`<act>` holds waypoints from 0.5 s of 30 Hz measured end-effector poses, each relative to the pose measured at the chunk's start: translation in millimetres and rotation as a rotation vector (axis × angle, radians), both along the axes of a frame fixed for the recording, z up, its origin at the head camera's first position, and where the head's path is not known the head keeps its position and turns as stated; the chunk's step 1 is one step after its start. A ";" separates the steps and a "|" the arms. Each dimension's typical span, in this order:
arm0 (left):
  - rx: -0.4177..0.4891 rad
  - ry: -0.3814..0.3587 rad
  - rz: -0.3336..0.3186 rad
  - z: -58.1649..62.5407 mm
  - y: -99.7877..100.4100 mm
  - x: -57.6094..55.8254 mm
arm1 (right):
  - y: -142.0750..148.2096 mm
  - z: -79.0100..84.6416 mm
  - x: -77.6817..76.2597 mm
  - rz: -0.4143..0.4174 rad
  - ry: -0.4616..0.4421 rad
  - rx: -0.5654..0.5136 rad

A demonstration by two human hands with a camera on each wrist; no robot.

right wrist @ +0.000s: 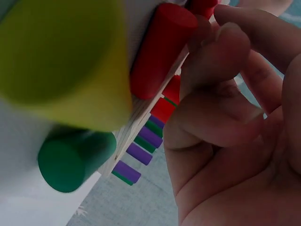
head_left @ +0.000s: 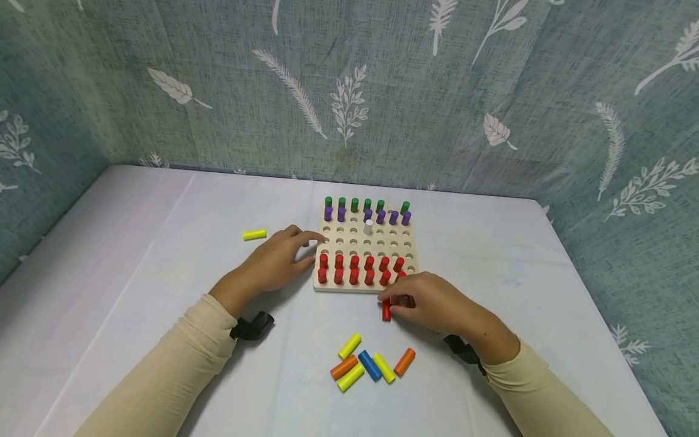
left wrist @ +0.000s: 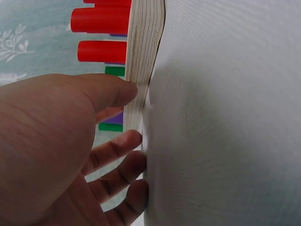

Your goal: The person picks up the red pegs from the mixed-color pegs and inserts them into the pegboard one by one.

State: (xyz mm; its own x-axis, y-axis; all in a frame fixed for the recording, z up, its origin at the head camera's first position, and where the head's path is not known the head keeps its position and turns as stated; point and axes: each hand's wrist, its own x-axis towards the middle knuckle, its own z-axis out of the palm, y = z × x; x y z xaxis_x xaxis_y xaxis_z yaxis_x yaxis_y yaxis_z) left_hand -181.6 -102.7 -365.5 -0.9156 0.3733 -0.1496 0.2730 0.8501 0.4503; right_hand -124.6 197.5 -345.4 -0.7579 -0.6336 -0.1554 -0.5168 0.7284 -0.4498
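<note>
A pale wooden pegboard (head_left: 353, 241) holds rows of upright pegs: green and purple at the far side, red at the near side, and one white peg (head_left: 368, 227) farther in. My left hand (head_left: 277, 260) is at the board's left edge, its thumb (left wrist: 120, 93) against the wooden side and the other fingers spread loosely, holding nothing. Just off the near right part of the board, my right hand (head_left: 434, 300) pinches a red peg (head_left: 386, 311) with curled fingers. In the right wrist view a fingertip meets that red peg's (right wrist: 162, 52) end.
Loose yellow, orange and blue pegs (head_left: 370, 365) lie in a group in front of the board. One yellow peg (head_left: 254, 234) lies off to the left. In the right wrist view a green peg (right wrist: 75, 160) and a blurred yellow peg (right wrist: 70, 61) are near the hand.
</note>
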 end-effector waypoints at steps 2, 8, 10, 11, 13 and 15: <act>0.001 0.006 0.001 -0.5 0.3 -0.4 | -0.7 -0.3 0.5 0.001 0.011 0.009; 0.012 0.025 -0.007 -1.7 -0.3 0.9 | -2.9 -1.0 2.2 0.012 0.000 0.015; 0.012 0.025 -0.009 -2.0 -0.4 1.5 | -3.4 -2.0 2.9 0.021 0.007 0.014; 0.011 0.026 -0.008 -2.2 -0.4 1.6 | -3.7 -2.6 3.2 0.024 0.016 0.015; 0.008 0.030 -0.008 -2.9 -0.2 1.5 | -4.3 -4.2 3.6 0.033 0.041 0.018; 0.007 0.027 0.001 -3.5 -0.1 1.1 | -4.9 -5.7 3.9 0.042 0.059 0.019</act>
